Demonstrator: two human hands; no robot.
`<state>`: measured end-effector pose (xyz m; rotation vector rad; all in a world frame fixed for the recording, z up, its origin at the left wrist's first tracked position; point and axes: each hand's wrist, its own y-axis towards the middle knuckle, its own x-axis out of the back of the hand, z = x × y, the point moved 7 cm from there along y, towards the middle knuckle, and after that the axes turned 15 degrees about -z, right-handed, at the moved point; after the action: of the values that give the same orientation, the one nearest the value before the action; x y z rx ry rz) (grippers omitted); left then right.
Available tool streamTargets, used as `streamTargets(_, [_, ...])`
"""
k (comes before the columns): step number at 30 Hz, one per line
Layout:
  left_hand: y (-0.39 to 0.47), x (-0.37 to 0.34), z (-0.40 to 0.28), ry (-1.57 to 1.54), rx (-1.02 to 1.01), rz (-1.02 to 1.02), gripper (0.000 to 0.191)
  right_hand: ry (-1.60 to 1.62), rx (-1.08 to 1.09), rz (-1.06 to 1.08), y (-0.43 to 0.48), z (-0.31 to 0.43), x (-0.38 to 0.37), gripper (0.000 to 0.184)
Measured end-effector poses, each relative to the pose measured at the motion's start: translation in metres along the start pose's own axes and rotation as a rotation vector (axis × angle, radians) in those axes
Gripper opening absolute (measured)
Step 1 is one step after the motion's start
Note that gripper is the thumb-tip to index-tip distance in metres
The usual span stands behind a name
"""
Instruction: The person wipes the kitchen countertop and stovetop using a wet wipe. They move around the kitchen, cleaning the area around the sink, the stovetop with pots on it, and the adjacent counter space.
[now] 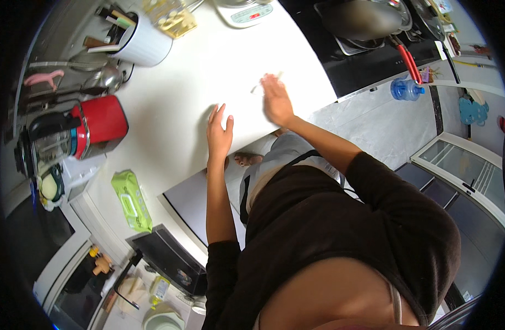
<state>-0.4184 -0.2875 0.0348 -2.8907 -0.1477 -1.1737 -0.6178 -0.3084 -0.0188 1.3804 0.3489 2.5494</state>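
Observation:
My right hand lies palm down on the white countertop, its fingers pressed over a white wipe. Only small edges of the wipe show around the blurred fingers; the rest is hidden beneath them. My left hand is near the counter's front edge with its fingers apart, holding nothing. Whether it touches the surface I cannot tell. Farther left on the counter lies a green pack of wet wipes with a white lid.
A red blender and a white utensil holder stand along the back wall. A kitchen scale is at the far side. To the right is a black cooktop with a red-handled pan. The sink lies at lower left.

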Motion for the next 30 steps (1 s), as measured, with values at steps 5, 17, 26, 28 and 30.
streamTargets(5, [-0.015,0.024,0.033,-0.042,-0.019,-0.067,0.043,0.341,0.212,0.141,-0.038,0.120,-0.060,0.051])
streamTargets(17, [-0.058,0.083,0.120,-0.033,0.089,-0.172,0.041,-0.181,0.004,-0.154,-0.060,0.020,-0.011,0.053])
streamTargets(26, [-0.051,0.124,0.120,-0.145,0.004,-0.239,0.041,0.405,0.256,0.089,-0.087,0.249,-0.147,0.054])
streamTargets(28, [-0.057,0.136,0.134,-0.100,0.028,-0.258,0.041,0.263,0.285,0.175,-0.084,0.226,-0.139,0.050])
streamTargets(30, [-0.060,0.143,0.148,-0.090,0.030,-0.285,0.041,0.025,0.297,0.109,-0.070,0.170,-0.113,0.046])
